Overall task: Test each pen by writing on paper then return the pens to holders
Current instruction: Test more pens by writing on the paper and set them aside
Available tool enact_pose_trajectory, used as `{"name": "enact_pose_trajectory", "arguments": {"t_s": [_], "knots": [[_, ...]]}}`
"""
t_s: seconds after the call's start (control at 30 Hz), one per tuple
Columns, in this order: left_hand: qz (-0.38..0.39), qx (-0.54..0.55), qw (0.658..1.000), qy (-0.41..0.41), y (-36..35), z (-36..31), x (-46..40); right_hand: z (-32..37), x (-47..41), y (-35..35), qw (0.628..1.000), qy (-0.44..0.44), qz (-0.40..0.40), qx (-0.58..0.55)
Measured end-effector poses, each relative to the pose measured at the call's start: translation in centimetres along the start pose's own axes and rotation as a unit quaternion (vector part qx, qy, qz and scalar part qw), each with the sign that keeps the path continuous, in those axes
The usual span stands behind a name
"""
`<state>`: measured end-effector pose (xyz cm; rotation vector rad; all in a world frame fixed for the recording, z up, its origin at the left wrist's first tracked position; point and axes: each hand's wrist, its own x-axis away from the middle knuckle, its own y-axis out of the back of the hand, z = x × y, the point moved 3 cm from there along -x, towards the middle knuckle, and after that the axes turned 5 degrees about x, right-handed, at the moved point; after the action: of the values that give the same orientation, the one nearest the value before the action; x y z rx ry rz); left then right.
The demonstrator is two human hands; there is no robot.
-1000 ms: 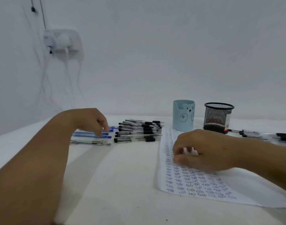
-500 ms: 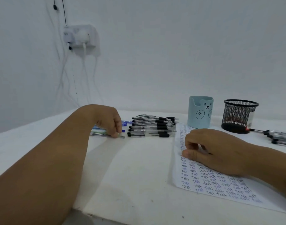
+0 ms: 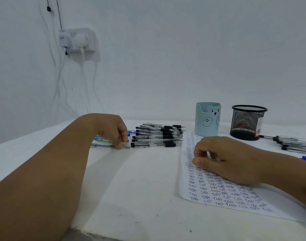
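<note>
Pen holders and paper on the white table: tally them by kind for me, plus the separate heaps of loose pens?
Pale blue bear-face pen holder: 1
Black wire-mesh pen holder: 1
White paper sheet covered in handwritten "Test": 1
Heaps of loose pens: 3, black-and-clear middle heap, right heap, blue and green pens under the left hand
Total: 6

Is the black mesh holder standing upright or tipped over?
Upright. The mesh holder stands on its base on the table, round rim on top, beside the blue cup.
</note>
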<state>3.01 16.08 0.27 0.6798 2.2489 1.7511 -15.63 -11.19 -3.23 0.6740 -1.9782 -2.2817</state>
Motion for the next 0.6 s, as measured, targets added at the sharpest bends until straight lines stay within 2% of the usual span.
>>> {"name": "enact_pose_trajectory", "arguments": {"t_s": [0.23,0.33,0.47,0.53,0.6], "knots": [[-0.08,0.021,0.995,-0.051,0.3,-0.5,-0.1,0.2,0.1,0.2,1.0,-0.012,0.011,-0.018],[-0.157,0.052,0.983,-0.076,0.9,-0.6,0.0,0.1,0.1,0.3,1.0,-0.015,0.011,-0.021],[-0.308,0.155,0.929,-0.136,1.6,-1.5,0.0,-0.1,0.1,0.2,1.0,-0.019,0.013,-0.02],[-0.343,0.212,0.901,-0.16,1.7,-2.3,0.0,-0.2,0.1,0.2,0.999,-0.021,0.016,-0.022],[-0.343,0.301,0.87,-0.187,1.5,-3.2,0.0,-0.2,0.1,0.2,0.999,-0.023,0.019,-0.026]]}}
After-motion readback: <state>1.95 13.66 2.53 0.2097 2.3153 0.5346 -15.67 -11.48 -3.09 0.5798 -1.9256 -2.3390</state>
